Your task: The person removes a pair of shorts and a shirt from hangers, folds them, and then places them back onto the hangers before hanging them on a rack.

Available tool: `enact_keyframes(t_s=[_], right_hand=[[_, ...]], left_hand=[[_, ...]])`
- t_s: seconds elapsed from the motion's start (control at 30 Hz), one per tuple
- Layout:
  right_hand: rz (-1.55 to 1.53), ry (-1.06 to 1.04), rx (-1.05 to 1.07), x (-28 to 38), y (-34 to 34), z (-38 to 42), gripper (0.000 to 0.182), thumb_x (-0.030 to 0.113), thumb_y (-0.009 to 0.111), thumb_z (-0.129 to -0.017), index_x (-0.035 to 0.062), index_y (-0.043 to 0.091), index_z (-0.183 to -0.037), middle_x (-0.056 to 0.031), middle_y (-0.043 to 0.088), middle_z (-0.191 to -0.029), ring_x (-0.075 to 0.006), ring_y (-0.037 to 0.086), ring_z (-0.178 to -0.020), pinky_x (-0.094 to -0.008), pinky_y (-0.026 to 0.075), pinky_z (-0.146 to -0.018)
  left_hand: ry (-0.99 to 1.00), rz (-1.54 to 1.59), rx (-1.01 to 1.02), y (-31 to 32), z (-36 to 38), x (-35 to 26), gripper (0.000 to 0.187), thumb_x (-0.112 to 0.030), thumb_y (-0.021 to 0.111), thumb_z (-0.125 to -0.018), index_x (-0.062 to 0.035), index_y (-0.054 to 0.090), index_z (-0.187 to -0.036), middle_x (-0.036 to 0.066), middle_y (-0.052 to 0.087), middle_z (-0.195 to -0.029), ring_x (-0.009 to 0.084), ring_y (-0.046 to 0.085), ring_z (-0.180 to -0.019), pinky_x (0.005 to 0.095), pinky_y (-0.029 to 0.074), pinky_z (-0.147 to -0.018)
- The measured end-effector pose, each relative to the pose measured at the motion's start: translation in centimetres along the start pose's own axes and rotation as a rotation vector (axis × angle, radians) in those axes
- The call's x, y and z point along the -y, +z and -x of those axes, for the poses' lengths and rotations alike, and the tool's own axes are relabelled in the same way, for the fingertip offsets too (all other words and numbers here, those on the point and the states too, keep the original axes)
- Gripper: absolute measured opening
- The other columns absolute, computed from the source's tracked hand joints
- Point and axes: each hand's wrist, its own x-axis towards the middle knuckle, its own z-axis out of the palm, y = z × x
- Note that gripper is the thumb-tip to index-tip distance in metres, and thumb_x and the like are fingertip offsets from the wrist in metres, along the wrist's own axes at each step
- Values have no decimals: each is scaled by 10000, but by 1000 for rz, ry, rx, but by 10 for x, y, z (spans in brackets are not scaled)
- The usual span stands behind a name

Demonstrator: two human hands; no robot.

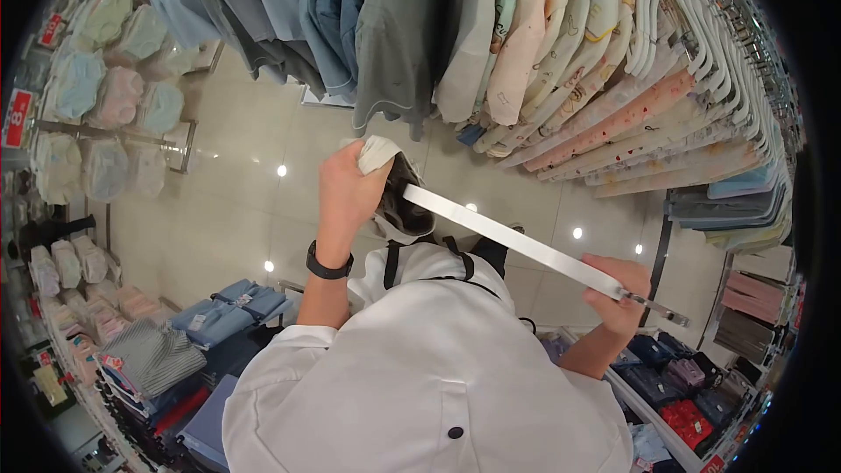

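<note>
My left hand, with a black watch on the wrist, is closed on the edge of a cream cloth item. Its dark inside shows, and it hangs in front of my legs. My right hand grips a long, flat white bar near its end, where a metal end piece sticks out past the fingers. The bar slants across in front of me, its far end at the opening of the cloth item.
Ahead hang grey and blue garments beside a long row of patterned clothes on white hangers. Packaged pastel items hang at the left. Folded clothes lie at the lower left, and dark and red folded items at the lower right.
</note>
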Motion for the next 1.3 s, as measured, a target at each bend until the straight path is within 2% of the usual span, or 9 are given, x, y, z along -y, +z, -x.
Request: enact_keyframes(t_s=[0.13, 0.2, 0.37, 0.57, 0.77, 0.9, 1.0, 1.07, 1.3], right_hand=[[70, -61, 38, 0, 38, -20, 416, 184, 808, -732, -42, 710, -1067, -147, 726, -826, -210, 681, -637, -285, 503, -563], [36, -70, 50, 11, 58, -37, 400, 154, 803, -728, -21, 714, -1076, -148, 729, -840, -235, 691, -653, -294, 512, -575], [309, -149, 177, 24, 82, -63, 356, 156, 798, -762, 106, 704, -1102, -85, 718, -858, -255, 658, -649, -327, 491, -537], [178, -34, 227, 30, 78, -87, 368, 112, 824, -721, 28, 719, -1063, -138, 719, -860, -262, 674, -674, -307, 511, -601], [26, 129, 204, 67, 51, -82, 284, 133, 790, -756, 57, 726, -1022, -122, 697, -796, -265, 643, -634, -302, 489, -584], [184, 49, 257, 65, 47, -87, 296, 198, 787, -774, 78, 716, -1035, -128, 680, -767, -291, 639, -635, -337, 481, -562], [473, 33, 377, 60, 65, -94, 319, 272, 783, -786, 95, 706, -1040, -141, 668, -738, -329, 634, -641, -386, 475, -547], [469, 101, 447, 46, 75, -107, 312, 300, 783, -787, 100, 694, -1009, -146, 658, -700, -356, 624, -627, -423, 465, -539], [313, 13, 198, 25, 62, -119, 400, 320, 845, -740, 44, 644, -948, -112, 661, -669, -273, 638, -539, -347, 492, -536]], left_hand=[[-46, 81, 75, 6, 11, -14, 186, -119, 728, -803, 26, 663, -899, 149, 671, -779, 228, 630, -680, 331, 484, -645], [254, -11, 34, 16, 17, -13, 181, -122, 689, -792, 3, 662, -920, 174, 665, -880, 327, 637, -765, 363, 491, -648], [313, 75, 154, 27, 31, -30, 188, -93, 691, -743, -39, 693, -923, 111, 681, -983, 337, 646, -871, 383, 523, -751], [743, -70, 58, 31, 29, -38, 139, -106, 713, -734, -29, 679, -845, 106, 677, -899, 310, 633, -772, 380, 505, -648], [466, -22, 58, 16, 26, -51, 121, -119, 719, -735, -46, 662, -813, 109, 632, -817, 314, 607, -776, 391, 487, -637], [571, -222, 83, 15, 30, -53, 110, -119, 714, -755, -46, 658, -815, 109, 630, -824, 324, 609, -730, 406, 483, -611], [618, -68, 294, 32, 41, -47, 130, -114, 690, -778, -29, 670, -874, 124, 632, -812, 333, 588, -662, 405, 468, -579], [349, 270, 269, 44, 41, -37, 167, -119, 665, -816, -9, 671, -942, 150, 634, -781, 326, 567, -634, 374, 461, -578], [271, 322, 422, 30, 38, -62, 230, -150, 535, -975, 43, 637, -1046, 168, 618, -792, 241, 561, -667, 336, 457, -636]])
